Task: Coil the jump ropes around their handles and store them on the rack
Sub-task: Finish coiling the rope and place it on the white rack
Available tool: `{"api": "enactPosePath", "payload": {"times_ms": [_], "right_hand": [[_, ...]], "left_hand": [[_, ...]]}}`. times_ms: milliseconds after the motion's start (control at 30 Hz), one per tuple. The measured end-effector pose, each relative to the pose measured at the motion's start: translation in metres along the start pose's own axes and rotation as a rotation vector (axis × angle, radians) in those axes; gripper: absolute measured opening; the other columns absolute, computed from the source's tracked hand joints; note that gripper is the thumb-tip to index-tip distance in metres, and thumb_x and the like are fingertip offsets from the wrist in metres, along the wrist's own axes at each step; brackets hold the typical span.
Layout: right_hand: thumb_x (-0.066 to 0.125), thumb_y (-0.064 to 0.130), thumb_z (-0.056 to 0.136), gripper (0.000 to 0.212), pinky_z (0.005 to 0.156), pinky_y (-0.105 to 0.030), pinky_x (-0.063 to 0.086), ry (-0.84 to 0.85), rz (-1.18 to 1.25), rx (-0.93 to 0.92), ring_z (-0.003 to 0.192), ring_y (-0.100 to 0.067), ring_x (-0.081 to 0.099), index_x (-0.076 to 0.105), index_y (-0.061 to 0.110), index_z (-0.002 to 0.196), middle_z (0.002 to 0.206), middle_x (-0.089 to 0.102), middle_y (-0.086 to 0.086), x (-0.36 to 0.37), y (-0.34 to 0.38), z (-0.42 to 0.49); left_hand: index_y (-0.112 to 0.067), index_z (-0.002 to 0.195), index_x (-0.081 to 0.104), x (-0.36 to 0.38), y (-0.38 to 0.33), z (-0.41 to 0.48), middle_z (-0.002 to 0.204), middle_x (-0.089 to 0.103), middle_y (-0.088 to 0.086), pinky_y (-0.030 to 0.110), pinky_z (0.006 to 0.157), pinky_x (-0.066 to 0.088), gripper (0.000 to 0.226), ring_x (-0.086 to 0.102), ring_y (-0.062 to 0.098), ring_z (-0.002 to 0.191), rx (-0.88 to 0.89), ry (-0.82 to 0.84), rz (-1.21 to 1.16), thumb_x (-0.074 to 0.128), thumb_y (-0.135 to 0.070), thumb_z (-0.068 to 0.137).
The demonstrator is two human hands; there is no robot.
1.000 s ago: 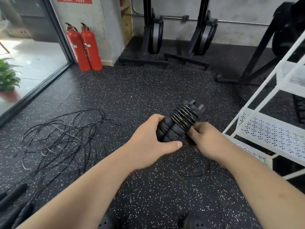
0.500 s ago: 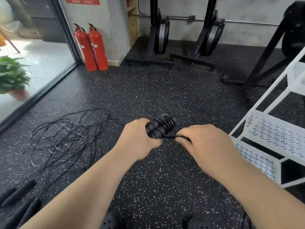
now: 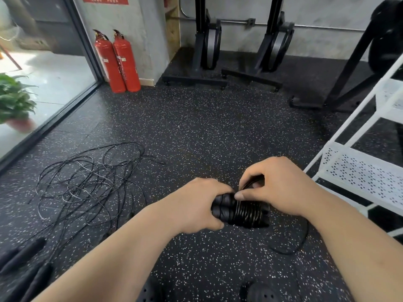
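Left hand point(image 3: 194, 205) grips paired handles point(image 3: 224, 209), cord point(image 3: 247, 214) wound round them, held centre above floor point(image 3: 196, 127). Right hand point(image 3: 281, 188) pinches cord at the coil. Loose ropes point(image 3: 87, 182) tangled left; rack point(image 3: 359, 173) right.

The coiled jump rope point(image 3: 244, 212) and loose ropes point(image 3: 87, 182) are black. The floor point(image 3: 207, 131) is black with white speckles. The rack point(image 3: 359, 175) is white and perforated, and the extinguishers point(image 3: 122, 62) are red.
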State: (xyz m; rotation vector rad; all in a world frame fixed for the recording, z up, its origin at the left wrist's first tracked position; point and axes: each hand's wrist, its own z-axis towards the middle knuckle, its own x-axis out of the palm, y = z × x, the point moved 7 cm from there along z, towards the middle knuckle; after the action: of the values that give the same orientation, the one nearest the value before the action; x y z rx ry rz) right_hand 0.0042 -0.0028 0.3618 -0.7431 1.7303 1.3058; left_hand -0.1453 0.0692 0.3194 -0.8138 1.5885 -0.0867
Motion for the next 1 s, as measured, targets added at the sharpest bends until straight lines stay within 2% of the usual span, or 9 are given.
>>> {"api": "enactPosePath", "payload": {"times_ms": [67,200,300,400,533,633,733,900,1000], "right_hand": [[0.093,0.052,0.074,0.018,0.066,-0.022,0.048,0.063,0.111,-0.006,0.071,-0.002,0.066,0.080,0.042,0.080,0.074,0.072,0.018,0.003,-0.005,0.002],[0.091,0.043,0.079,0.017,0.086,-0.036,0.059,0.137,0.305,-0.040,0.086,-0.013,0.073,0.083,0.030,0.087,0.088,0.079,0.007,0.000,-0.012,0.002],[0.083,0.039,0.085,0.018,0.074,-0.021,0.054,0.151,0.496,-0.008,0.081,-0.010,0.074,0.083,0.021,0.091,0.090,0.080,0.001,-0.007,-0.017,-0.001],[0.071,0.032,0.098,0.026,0.061,-0.017,0.052,0.192,0.606,0.056,0.070,-0.009,0.069,0.078,0.010,0.086,0.079,0.075,0.001,-0.004,-0.023,-0.001],[0.051,-0.004,0.105,0.037,0.049,-0.006,0.044,0.082,0.469,0.197,0.052,0.007,0.060,0.068,0.013,0.077,0.056,0.068,0.012,0.003,-0.029,0.000],[0.044,0.007,0.110,0.040,0.042,-0.009,0.039,0.056,0.404,0.291,0.046,-0.004,0.056,0.061,0.012,0.074,0.057,0.063,0.003,0.013,-0.026,0.001],[0.044,0.019,0.112,0.044,0.055,-0.028,0.046,-0.050,0.367,0.272,0.054,-0.021,0.059,0.060,0.011,0.071,0.062,0.062,-0.008,0.018,-0.015,0.009],[0.043,0.037,0.114,0.028,0.052,-0.029,0.042,-0.004,0.253,0.102,0.049,-0.006,0.053,0.058,0.033,0.090,0.067,0.063,0.005,0.045,0.010,0.014],[0.042,0.041,0.113,0.025,0.056,-0.033,0.045,0.024,0.138,0.096,0.060,-0.010,0.060,0.064,0.030,0.108,0.076,0.067,0.004,0.055,0.020,0.011]], "left_hand": [[-0.038,0.099,0.057,-0.001,-0.005,-0.002,0.098,0.054,-0.017,0.030,0.081,0.039,0.039,0.052,0.009,0.097,0.046,0.019,-0.007,0.088,-0.033,0.078],[-0.040,0.110,0.057,-0.008,-0.010,-0.005,0.104,0.058,-0.019,0.029,0.086,0.045,0.046,0.056,0.004,0.099,0.092,0.053,-0.132,0.090,-0.033,0.077],[-0.040,0.120,0.062,-0.018,-0.015,-0.010,0.107,0.067,-0.013,0.038,0.091,0.054,0.053,0.063,0.008,0.098,0.102,0.072,-0.308,0.094,-0.033,0.077],[-0.039,0.127,0.065,-0.027,-0.018,-0.015,0.116,0.074,-0.009,0.045,0.102,0.056,0.056,0.070,0.014,0.109,0.094,0.048,-0.522,0.093,-0.026,0.081],[-0.036,0.128,0.061,-0.035,-0.011,-0.015,0.122,0.076,-0.010,0.046,0.108,0.054,0.053,0.073,0.012,0.114,0.044,-0.062,-0.721,0.090,-0.025,0.086],[-0.037,0.125,0.059,-0.040,-0.003,-0.011,0.114,0.077,-0.014,0.035,0.097,0.056,0.049,0.074,0.007,0.105,-0.009,-0.176,-0.738,0.090,-0.028,0.087],[-0.038,0.120,0.061,-0.043,0.006,-0.010,0.110,0.077,-0.016,0.027,0.090,0.054,0.049,0.073,0.002,0.099,-0.079,-0.320,-0.729,0.092,-0.032,0.083],[-0.035,0.116,0.067,-0.051,0.029,-0.011,0.102,0.077,-0.019,0.016,0.077,0.053,0.053,0.072,-0.003,0.090,-0.191,-0.589,-0.744,0.099,-0.033,0.074],[-0.039,0.111,0.066,-0.055,0.041,-0.013,0.098,0.074,-0.019,0.020,0.074,0.051,0.049,0.068,-0.006,0.086,-0.273,-0.655,-0.657,0.097,-0.044,0.074]]}}
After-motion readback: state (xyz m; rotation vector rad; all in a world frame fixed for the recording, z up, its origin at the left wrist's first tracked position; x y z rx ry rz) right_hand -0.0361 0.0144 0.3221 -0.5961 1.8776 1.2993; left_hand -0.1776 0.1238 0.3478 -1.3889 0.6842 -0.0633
